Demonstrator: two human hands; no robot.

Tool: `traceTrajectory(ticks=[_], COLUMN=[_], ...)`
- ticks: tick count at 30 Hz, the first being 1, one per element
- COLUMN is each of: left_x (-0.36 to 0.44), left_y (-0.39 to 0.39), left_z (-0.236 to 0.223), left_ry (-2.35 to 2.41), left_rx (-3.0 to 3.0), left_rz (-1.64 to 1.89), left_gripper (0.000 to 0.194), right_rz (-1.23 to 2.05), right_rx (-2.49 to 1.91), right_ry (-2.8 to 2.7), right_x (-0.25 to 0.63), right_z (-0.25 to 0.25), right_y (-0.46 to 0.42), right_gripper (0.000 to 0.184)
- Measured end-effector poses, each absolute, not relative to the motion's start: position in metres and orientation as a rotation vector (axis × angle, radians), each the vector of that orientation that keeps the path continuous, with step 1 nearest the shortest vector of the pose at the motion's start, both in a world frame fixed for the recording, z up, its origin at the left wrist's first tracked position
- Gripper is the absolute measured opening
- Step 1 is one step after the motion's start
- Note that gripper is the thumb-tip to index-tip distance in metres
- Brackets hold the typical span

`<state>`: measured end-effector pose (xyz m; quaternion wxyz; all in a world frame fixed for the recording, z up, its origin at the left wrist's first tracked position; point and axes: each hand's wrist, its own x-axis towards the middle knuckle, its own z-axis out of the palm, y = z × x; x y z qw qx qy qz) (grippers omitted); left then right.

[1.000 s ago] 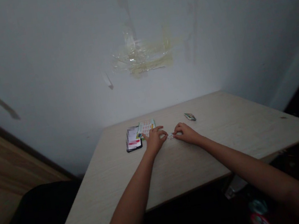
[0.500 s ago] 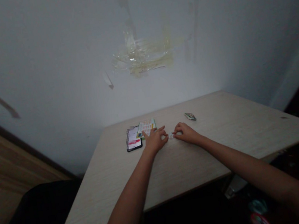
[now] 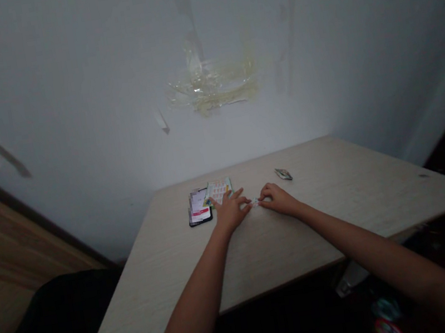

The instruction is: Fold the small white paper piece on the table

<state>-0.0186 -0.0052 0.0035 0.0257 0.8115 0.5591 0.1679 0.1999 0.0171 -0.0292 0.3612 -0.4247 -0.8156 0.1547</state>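
Observation:
Between my two hands is a small whitish piece, too tiny to make out its kind. My left hand pinches its left side with thumb and forefinger, the other fingers spread. From the right, my right hand pinches the same piece, its fingers curled. Just behind my left hand lies a printed sheet with rows of small coloured pictures. It partly overlaps a phone with a lit screen and dark edge. A small colourful packet-like item rests beyond my right hand.
The pale wooden table meets a wall bearing old clear tape. A dark object stands at the table's left. Below the right front edge, a round red-rimmed item is on the dark floor.
The hands have drawn very slightly closer around the small whitish piece, and less of it shows. The sheet, phone and packet-like item stay in place.

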Motion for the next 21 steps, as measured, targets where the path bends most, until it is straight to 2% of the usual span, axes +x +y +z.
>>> traceTrajectory(ticks=[8,14,21], left_x=[-0.0192,-0.0173,-0.0129], left_y=[-0.0039,-0.0035,-0.0055], left_z=[0.0028,0.0018,0.0038], left_ry=[1.727,1.72,1.757], left_rx=[2.482,2.476,2.455], left_rz=[0.494,0.575,0.738], left_gripper=[0.029,0.024,0.017], right_rz=[0.403,0.374,0.342], right_rx=[-1.069,-1.067,-1.084], right_ry=[-2.12,-2.145,-2.13], right_x=[0.2008,0.2004,0.2012], right_z=[-0.0258,-0.0288,-0.0313], right_y=[0.0185,0.0187,0.0177], right_gripper=[0.006,0.023,0.015])
